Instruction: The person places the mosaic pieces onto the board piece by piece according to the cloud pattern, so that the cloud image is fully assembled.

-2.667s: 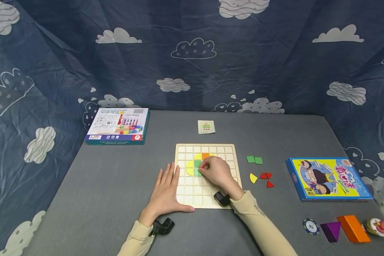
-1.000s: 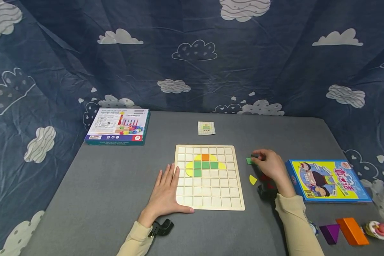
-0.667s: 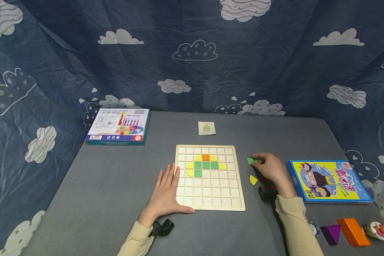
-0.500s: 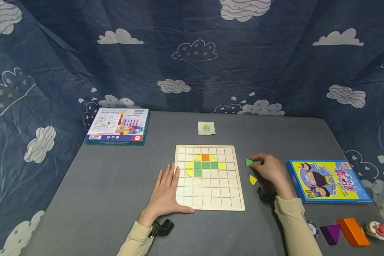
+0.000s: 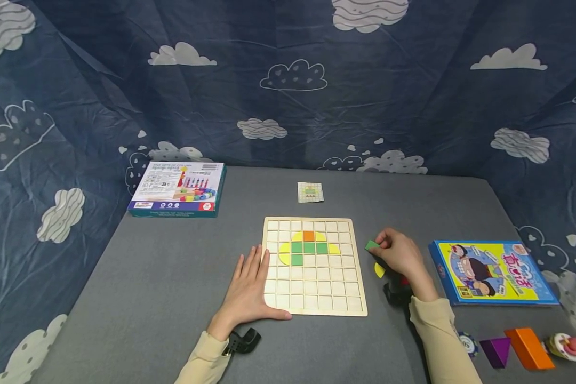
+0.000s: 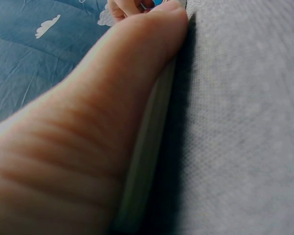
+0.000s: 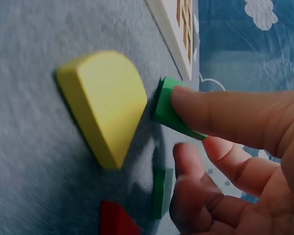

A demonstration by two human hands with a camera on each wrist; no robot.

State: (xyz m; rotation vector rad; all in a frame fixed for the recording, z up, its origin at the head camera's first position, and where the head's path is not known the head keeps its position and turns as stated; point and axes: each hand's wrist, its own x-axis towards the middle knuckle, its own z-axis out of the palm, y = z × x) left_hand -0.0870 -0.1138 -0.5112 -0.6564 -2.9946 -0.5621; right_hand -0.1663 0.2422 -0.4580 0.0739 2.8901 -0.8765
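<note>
My right hand [image 5: 402,257] pinches a green square tile [image 5: 372,245] just right of the wooden grid board [image 5: 324,289]. In the right wrist view the thumb lies on this green tile, and a second green tile [image 7: 159,194] is on the table beside the curled fingers. Near it sit a yellow quarter-circle tile [image 7: 107,100] and a red tile [image 7: 116,220]. With straight fingers, my left hand [image 5: 246,290] rests along the board's left edge, its thumb at the front edge. Green, yellow and one orange tile [image 5: 308,236] fill several cells of the board.
A small pattern card [image 5: 310,192] lies behind the board. One game box [image 5: 175,189] is at the back left, a blue-yellow box [image 5: 494,271] at the right. A poker chip [image 5: 468,344], purple block [image 5: 496,352], orange block [image 5: 529,348] and figurine [image 5: 572,346] stand front right.
My right hand left the board, where another green tile now shows, and reached the loose tiles. It now pinches a green tile, shifted slightly toward the board. The left hand stayed put.
</note>
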